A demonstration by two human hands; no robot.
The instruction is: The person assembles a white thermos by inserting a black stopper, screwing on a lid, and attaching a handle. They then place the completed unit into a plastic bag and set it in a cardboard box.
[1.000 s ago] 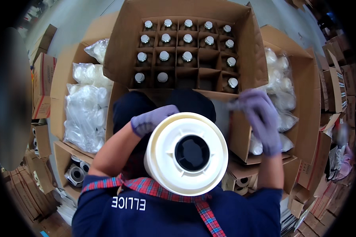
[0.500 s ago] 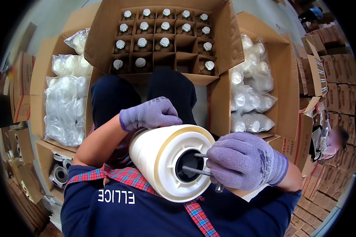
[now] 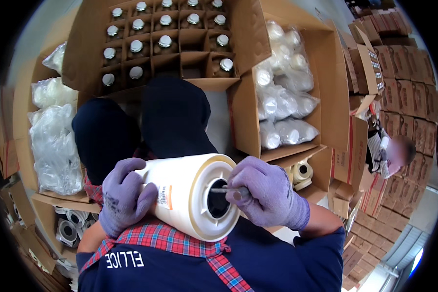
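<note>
A white cylindrical flask body lies tilted across my lap, its cream-rimmed end facing right. A small printed label shows on its side. In that end is a round black opening. My left hand, in a purple-grey knit glove, grips the flask body at its left end, thumb and fingers curled against it. My right hand, gloved alike, is closed round a grey metal pronged tool. Its tip reaches over the black opening; how deep it goes I cannot tell. Most of the tool is hidden by my fingers.
Beyond my knees stands a divided carton of bottles with silver-white caps. Open cartons of plastic-bagged white parts flank me, left and right. Lower cartons hold hollow cylinders. Another person is at the far right, near stacked boxes.
My left hand has shifted from the top of the flask body to its left end. My right hand has turned with the tool. The view has swung, moving the cartons left and up.
</note>
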